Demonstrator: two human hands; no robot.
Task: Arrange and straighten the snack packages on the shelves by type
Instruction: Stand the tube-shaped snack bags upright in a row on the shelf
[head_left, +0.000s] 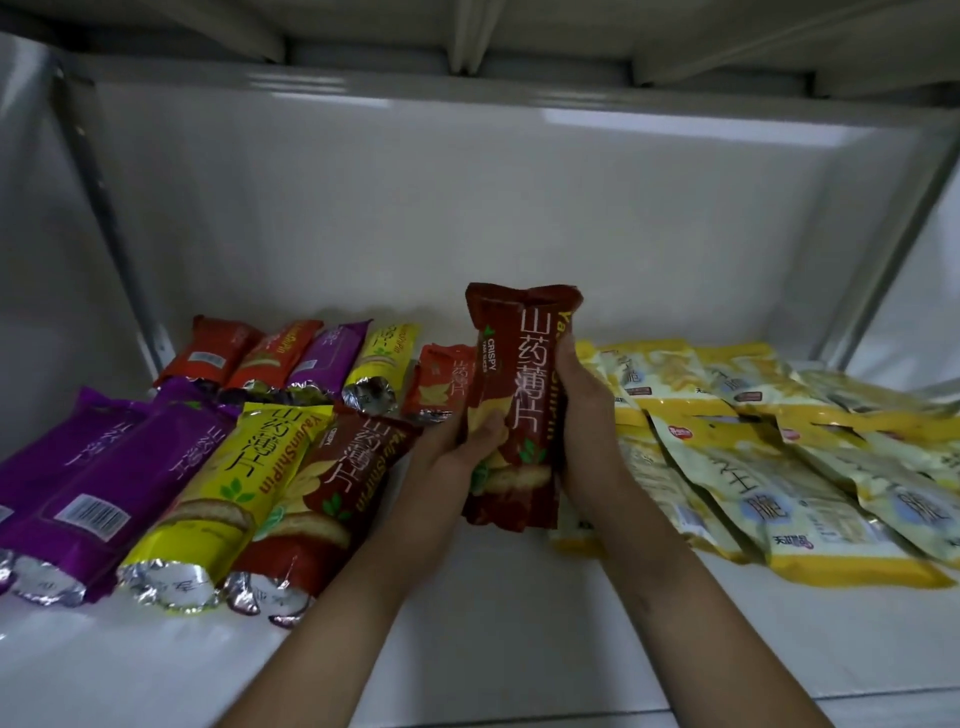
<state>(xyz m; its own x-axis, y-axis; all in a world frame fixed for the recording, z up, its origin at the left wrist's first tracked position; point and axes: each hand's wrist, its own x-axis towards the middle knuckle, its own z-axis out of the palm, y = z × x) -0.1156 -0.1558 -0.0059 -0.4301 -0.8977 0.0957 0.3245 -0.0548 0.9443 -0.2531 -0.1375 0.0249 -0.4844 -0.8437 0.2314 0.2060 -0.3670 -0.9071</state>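
At frame centre, a dark red yam-crisp packet (511, 410) is gripped by the left hand (462, 447) and right hand (582, 410), seemingly clear of the shelf (467, 649); the crisps could be crushed by squeezing.

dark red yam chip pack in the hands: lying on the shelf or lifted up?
Lifted and roughly upright. The dark red pack is gripped by the left hand and right hand; its top stands above the packs lying flat on the shelf.
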